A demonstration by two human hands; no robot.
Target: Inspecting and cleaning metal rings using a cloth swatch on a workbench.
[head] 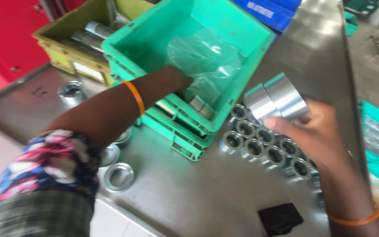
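Sleeves: the right hand (316, 131) is gripping two shiny metal sleeves (277, 102) side by side, fingers curled around them, above the table (207, 193).
Axis: their long axes are tilting up toward the right, open ends facing the rows below.
Rows: about nine like sleeves (264, 147) are standing upright on the table, directly beneath and just left of the right hand.
Left hand: the left hand (178, 81) is reaching into the green crate (189, 127), beside a clear bag (202, 57); its fingers are hidden, so I cannot tell their grip.
Nearer hand: the right.
Others: two rings (118, 176) near the left elbow; one black cloth (280, 218); one yellow crate (73, 48).
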